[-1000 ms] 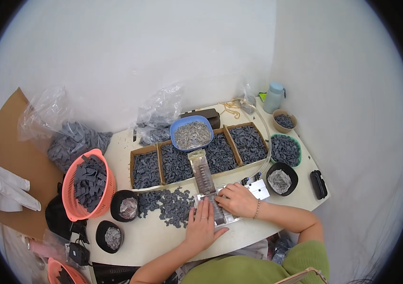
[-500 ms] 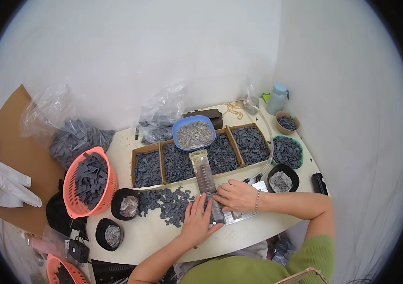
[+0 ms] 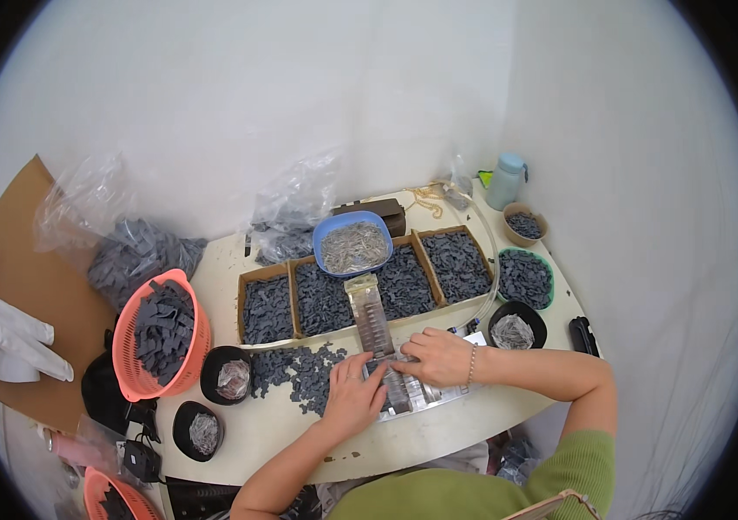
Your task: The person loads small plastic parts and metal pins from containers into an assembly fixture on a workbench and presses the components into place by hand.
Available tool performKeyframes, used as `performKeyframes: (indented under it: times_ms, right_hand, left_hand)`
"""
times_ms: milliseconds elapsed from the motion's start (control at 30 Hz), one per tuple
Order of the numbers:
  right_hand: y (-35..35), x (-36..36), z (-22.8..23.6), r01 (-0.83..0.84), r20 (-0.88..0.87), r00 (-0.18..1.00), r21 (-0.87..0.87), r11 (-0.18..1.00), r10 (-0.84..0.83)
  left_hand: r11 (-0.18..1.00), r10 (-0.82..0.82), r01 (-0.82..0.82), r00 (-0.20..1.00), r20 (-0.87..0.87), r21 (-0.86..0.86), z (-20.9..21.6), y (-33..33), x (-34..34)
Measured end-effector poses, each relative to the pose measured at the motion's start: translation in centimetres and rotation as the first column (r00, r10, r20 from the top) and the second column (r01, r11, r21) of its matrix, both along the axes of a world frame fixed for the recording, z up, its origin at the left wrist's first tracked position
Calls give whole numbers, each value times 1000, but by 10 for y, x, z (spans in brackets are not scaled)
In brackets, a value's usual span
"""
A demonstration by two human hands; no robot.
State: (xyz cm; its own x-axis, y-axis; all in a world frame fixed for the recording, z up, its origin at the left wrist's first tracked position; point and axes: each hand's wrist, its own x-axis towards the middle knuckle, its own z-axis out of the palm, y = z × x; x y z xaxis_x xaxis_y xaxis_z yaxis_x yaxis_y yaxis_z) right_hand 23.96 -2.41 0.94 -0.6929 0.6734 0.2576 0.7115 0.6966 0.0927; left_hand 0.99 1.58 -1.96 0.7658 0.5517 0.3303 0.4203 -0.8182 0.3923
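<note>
A long clear ridged strip [image 3: 371, 317] runs from below the blue bowl down to a flat metal fixture [image 3: 430, 399] at the table's near side. My left hand [image 3: 354, 397] lies at the strip's left side, fingers stretched out and apart, thumb and fingertips touching its edge. From the right, my right hand [image 3: 440, 358] bends over the strip with its fingers drawn together. Whatever small thing may be between its fingertips is too small to make out. Small dark grey pieces [image 3: 315, 381] lie loose on the table just left of my left hand.
Behind stands a divided cardboard tray [image 3: 294, 303] of grey pieces, with a blue bowl [image 3: 320, 251] of clear pieces on it. Black bowls [image 3: 180, 436] stand left and right. A coral basket [image 3: 129, 368] is at left, a light blue bottle [image 3: 505, 182] at back right.
My left hand has shifted slightly left and up along the strip. My right hand has its index finger stretched further toward the strip; the metal fixture shows more between the hands.
</note>
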Motion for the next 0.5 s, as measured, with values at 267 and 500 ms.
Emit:
performKeyframes:
  times_ms: [267,500]
  right_hand:
    - [1,-5,-5,31,-21,999,29,999,-30]
    - [1,-6,-4,38,17,999,31,999,-39]
  left_hand:
    - [999,14,-14,1000,2,42,2,-9,-4]
    - [996,-69,72,996,-58,60,-6,-31,-13]
